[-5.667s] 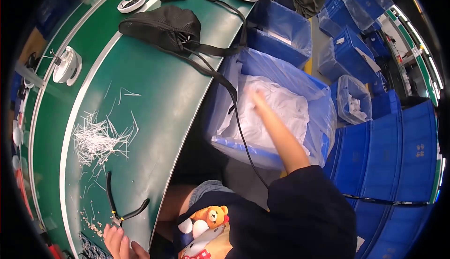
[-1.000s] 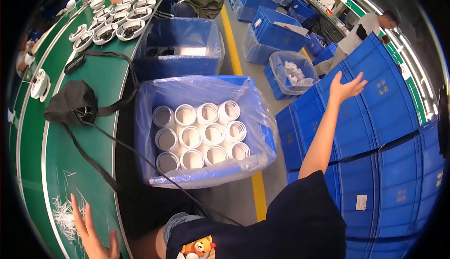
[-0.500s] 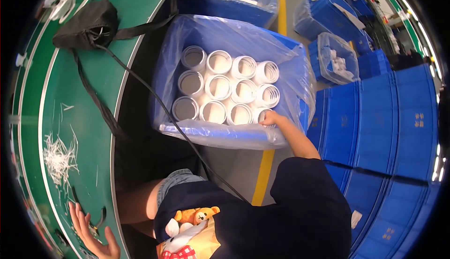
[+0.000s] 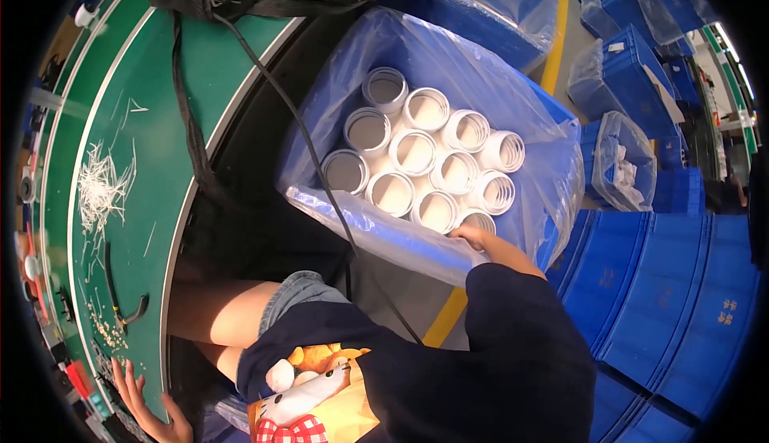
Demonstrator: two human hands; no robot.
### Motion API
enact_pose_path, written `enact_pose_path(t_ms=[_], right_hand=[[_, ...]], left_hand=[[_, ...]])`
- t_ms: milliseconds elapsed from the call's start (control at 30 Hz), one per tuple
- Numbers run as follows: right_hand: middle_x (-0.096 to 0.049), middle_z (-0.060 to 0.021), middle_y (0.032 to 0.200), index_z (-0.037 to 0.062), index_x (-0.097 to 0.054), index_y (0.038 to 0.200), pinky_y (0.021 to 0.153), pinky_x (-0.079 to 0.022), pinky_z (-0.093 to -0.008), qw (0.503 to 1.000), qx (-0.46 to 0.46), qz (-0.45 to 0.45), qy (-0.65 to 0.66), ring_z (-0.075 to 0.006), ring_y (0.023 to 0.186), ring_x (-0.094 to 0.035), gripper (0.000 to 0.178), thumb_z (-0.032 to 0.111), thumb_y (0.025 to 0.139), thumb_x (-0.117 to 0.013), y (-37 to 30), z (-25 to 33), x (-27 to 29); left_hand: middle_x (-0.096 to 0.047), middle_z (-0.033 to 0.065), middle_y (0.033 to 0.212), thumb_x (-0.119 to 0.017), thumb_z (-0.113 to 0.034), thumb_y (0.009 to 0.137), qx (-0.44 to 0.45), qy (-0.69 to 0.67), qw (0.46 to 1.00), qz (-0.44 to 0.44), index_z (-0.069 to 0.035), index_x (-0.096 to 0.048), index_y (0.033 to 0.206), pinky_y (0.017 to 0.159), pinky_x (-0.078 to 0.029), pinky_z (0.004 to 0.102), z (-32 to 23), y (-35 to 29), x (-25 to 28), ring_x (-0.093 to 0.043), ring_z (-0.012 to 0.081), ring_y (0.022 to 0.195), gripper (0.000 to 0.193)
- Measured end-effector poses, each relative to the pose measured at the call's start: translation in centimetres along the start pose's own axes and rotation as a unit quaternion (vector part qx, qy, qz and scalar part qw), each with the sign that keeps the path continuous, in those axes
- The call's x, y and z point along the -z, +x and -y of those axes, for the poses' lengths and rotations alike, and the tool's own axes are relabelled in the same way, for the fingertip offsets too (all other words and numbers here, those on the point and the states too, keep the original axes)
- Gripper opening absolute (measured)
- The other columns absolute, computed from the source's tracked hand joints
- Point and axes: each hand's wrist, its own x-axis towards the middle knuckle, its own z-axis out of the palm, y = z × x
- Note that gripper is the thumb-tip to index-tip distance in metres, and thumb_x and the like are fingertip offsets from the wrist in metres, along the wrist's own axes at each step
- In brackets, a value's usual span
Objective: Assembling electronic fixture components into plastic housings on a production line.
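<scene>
At near left, the left hand (image 4: 150,412) has its fingers spread, holding nothing visible, near pliers (image 4: 118,310). Rightward, a plastic-lined blue bin (image 4: 535,94) contains twelve open white cylinders (image 4: 413,153). The right hand (image 4: 474,238) bends its fingers against the near-right one's rim; I cannot tell if they grip it. Farther right, a smaller lined bin (image 4: 592,148) contains white pieces (image 4: 625,174).
</scene>
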Motion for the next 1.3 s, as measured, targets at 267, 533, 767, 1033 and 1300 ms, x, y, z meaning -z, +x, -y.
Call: enact_pose_path(t_ms=[267,533,767,1033,1300], right_hand=[[-0.059,-0.0212,0.097,-0.0076,-0.054,0.101,0.073,-0.047,-0.0367,0.931,-0.011,-0.359,-0.059,-0.0313,0.089,-0.059,0.065,0.035,0.057,-0.075,1.2,3.7,-3.2],[-0.06,-0.0214,0.092,-0.0048,-0.061,0.087,0.074,-0.046,-0.0355,0.861,-0.055,-0.504,-0.049,-0.0319,0.09,-0.058,0.031,0.012,0.061,-0.061,1.2,4.2,-5.3],[-0.06,-0.0197,0.095,-0.0029,-0.062,0.086,0.077,-0.045,-0.0354,0.857,-0.065,-0.511,-0.02,-0.0293,0.089,-0.059,0.029,0.012,0.062,-0.062,4.2,3.1,-4.3],[-0.059,-0.0227,0.096,-0.0043,-0.06,0.087,0.078,-0.045,-0.0369,0.831,-0.088,-0.549,-0.018,-0.0333,0.093,-0.057,0.028,0.013,0.064,-0.061,1.3,4.7,-6.0],[-0.061,-0.0194,0.086,-0.0027,-0.061,0.079,0.073,-0.045,-0.035,0.854,-0.048,-0.479,-0.197,-0.0297,0.086,-0.059,0.028,0.022,0.066,-0.057,4.2,1.2,-1.7]], left_hand=[[-0.031,0.019,0.133,-0.04,0.005,0.073,-0.049,0.02,0.998,0.013,0.0,-0.036,0.125,0.088,-0.037,0.0375,-0.5,1.3,-0.8,-0.039,0.0316,0.117,0.052],[-0.031,0.0186,0.133,-0.04,0.008,0.075,-0.037,0.008,0.999,0.01,-0.001,-0.035,0.126,0.088,-0.038,0.0376,-0.4,1.5,-1.4,-0.043,0.0314,0.113,0.051],[-0.032,0.0189,0.132,-0.04,0.011,0.075,-0.039,0.034,0.998,0.043,-0.001,-0.036,0.125,0.089,-0.038,0.0368,0.7,1.9,-0.7,-0.044,0.0308,0.113,0.052],[-0.037,0.0202,0.129,-0.039,0.008,0.079,0.014,0.054,0.998,0.013,0.004,-0.041,0.119,0.09,-0.039,0.0359,1.8,0.0,1.1,-0.044,0.0309,0.112,0.041],[-0.04,0.0204,0.126,-0.04,0.008,0.08,-0.006,0.068,0.998,-0.002,0.003,-0.041,0.119,0.089,-0.039,0.0349,2.3,-1.5,1.5,-0.046,0.0302,0.109,0.04]])
